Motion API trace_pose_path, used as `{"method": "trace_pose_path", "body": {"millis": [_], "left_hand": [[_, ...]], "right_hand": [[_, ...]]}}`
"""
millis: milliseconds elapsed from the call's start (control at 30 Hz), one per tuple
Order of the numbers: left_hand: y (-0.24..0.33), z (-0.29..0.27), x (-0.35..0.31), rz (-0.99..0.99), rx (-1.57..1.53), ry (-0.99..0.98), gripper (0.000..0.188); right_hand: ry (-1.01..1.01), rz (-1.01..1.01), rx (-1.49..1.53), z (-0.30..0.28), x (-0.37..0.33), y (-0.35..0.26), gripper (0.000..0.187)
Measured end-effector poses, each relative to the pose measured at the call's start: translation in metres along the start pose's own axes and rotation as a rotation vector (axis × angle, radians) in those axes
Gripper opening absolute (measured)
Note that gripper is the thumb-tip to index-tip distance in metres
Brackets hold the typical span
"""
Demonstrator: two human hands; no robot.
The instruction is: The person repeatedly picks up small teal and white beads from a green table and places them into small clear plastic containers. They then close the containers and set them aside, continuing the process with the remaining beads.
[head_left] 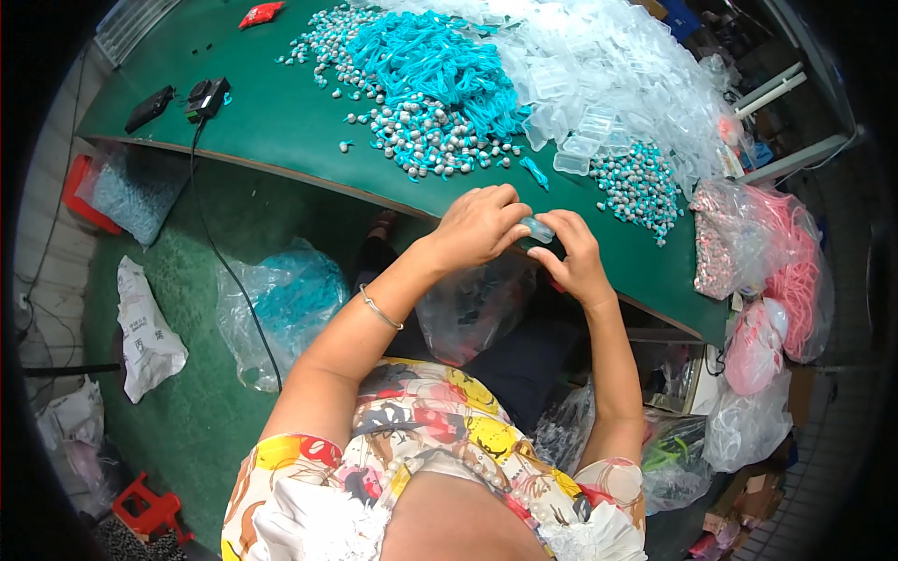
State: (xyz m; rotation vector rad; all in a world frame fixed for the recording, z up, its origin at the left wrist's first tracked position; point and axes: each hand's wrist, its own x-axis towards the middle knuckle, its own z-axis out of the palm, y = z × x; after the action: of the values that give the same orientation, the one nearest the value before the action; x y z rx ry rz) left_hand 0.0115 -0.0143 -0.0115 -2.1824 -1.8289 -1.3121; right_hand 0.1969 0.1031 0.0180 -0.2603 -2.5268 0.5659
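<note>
I log one clear case (537, 229), axis ten-to-four, pinched at three o'clock of left hand (479, 224); right hand (578, 258) thumb-and-finger parted, contact unclear.

I see one small, see-through, blue-tinted plastic case (537, 227), approx. oblong & shiny, held up nr the front edge of the green table (281, 140). It's btwn the bare left hand (482, 224), pinching its left end, & the bare right hand (572, 257), fingertips at its right end. Can't tell if it's closed; contents unclear, too sm. to ID.
</note>
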Motion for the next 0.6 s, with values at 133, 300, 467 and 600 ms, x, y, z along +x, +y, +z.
{"method": "trace_pose_path", "body": {"millis": [133,300,467,600], "left_hand": [[0.004,0.003,-0.003,0.008,-0.001,-0.004,0.017],[0.000,0.002,-0.006,-0.010,-0.154,0.032,0.018],[0.016,0.004,-0.009,-0.076,-0.110,0.117,0.021],[0.037,0.015,-0.027,0.054,-0.039,-0.063,0.024]], "right_hand": [[0.034,0.052,0.076,0.010,-0.003,0.005,0.030],[-0.014,0.177,0.228,0.010,-0.001,-0.012,0.018],[0.052,0.123,0.180,-0.010,0.034,0.023,0.015],[0.289,0.066,-0.699,-0.007,0.052,0.056,0.015]]}}
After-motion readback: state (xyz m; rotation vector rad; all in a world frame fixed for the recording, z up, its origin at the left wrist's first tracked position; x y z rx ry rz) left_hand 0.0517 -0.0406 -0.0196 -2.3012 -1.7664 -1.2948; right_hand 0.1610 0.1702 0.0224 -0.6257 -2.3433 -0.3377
